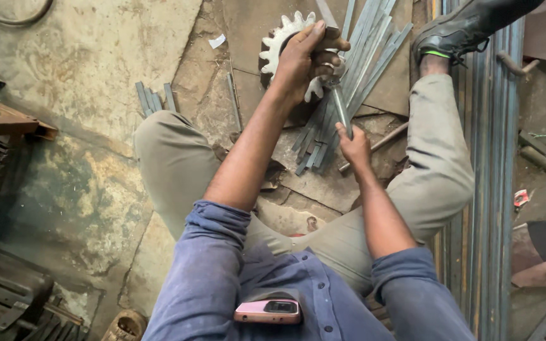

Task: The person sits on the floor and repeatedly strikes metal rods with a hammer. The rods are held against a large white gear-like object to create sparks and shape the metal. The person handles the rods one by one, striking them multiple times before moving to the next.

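I sit on the floor with my knees apart. My left hand (303, 60) is closed around the top of a tool over a white toothed gear wheel (279, 39) lying on the ground. My right hand (354, 146) grips the lower end of a thin grey metal rod (341, 108) that runs up to the left hand. Under both hands lies a fan of several flat grey metal strips (361, 57). What the left hand's tool is exactly stays hidden by the fingers.
Several short metal strips (153, 98) lie left of my knee. Long steel bars (481, 189) run along the right, under my black shoe (459, 28). A rusty rod (380, 144) lies by my right hand. A pink phone (268, 311) sits in my shirt pocket. Metal scrap (7, 290) fills the bottom left.
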